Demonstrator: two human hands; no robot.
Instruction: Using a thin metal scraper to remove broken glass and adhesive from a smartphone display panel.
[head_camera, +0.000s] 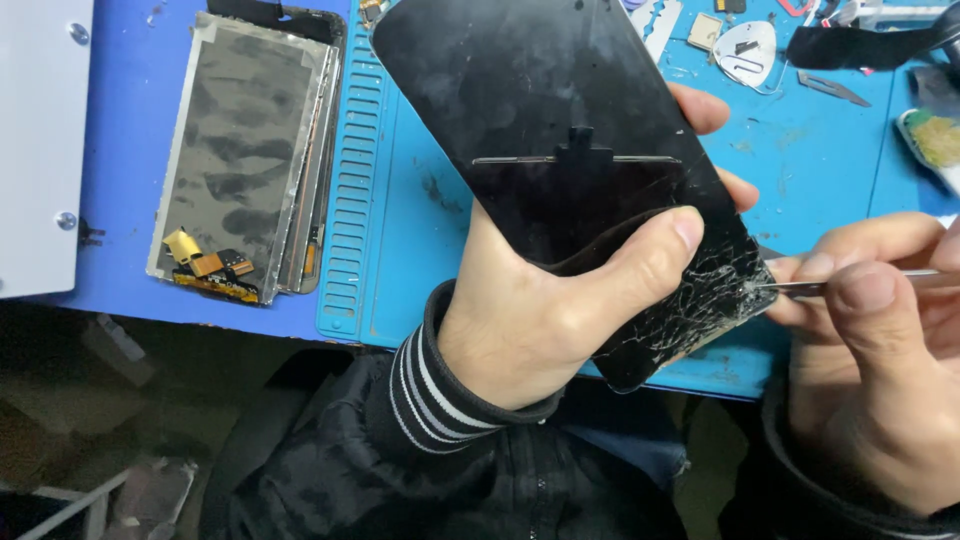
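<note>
My left hand (545, 310) grips a black phone screen panel (520, 110) held tilted above the blue work mat (430, 250). The panel's lower corner (700, 300) is badly cracked with white shatter lines. A thin black film curls up under my left thumb. My right hand (880, 350) pinches slim metal tweezers (850, 283), whose tip touches the cracked corner at the panel's right edge.
A disassembled display assembly (245, 150) with foil backing and a yellow flex cable lies at the left of the mat. A white plate (40, 140) sits at far left. Picks, a scalpel blade (832, 88) and small tools lie at the top right.
</note>
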